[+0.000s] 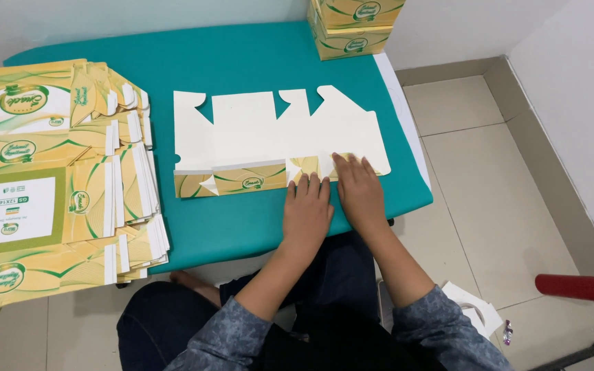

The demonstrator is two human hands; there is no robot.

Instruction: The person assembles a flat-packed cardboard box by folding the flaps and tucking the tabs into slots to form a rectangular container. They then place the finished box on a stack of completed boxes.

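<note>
Both hands, left and right, press flat (gripping nothing) the white die-cut cardboard blank at its five-o'clock corner; uneven pressure could skew the crease.

A flat carton blank lies mid-table, a stack of blanks left, folded boxes behind.

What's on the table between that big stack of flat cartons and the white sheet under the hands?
Only bare teal table, in the head view.

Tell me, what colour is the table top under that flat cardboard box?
Teal green: the table top shows best in the head view, under the unfolded box blank.
</note>
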